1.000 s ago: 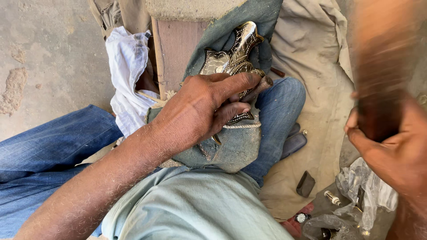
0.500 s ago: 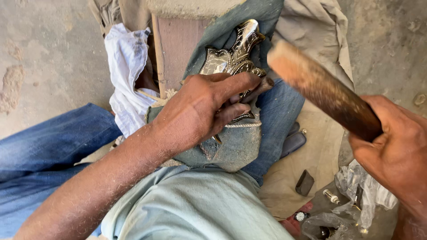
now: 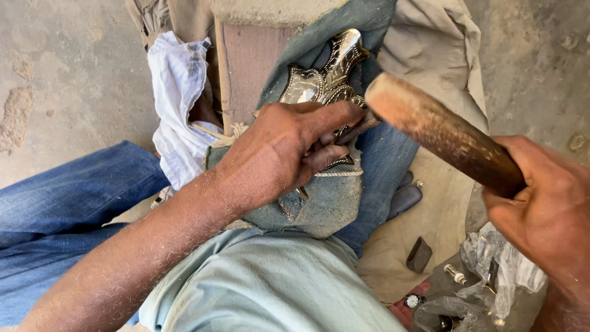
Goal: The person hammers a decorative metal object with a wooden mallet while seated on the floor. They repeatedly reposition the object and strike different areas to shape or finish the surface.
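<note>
At the right edge of the frame the right hand (image 3: 547,209) is wrapped tight around a wooden mallet (image 3: 442,132), whose long axis slants up-left, its head beside the left fingers. At centre the left hand (image 3: 279,154) presses down, fingers curled around a thin tool, on the ornate metal piece (image 3: 322,77) lying on grey cloth (image 3: 326,203).

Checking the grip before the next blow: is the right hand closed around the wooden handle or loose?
Closed. The right hand wraps its fingers around the dark end of the wooden handle, whose pale end is over the ornate metal piece.
</note>
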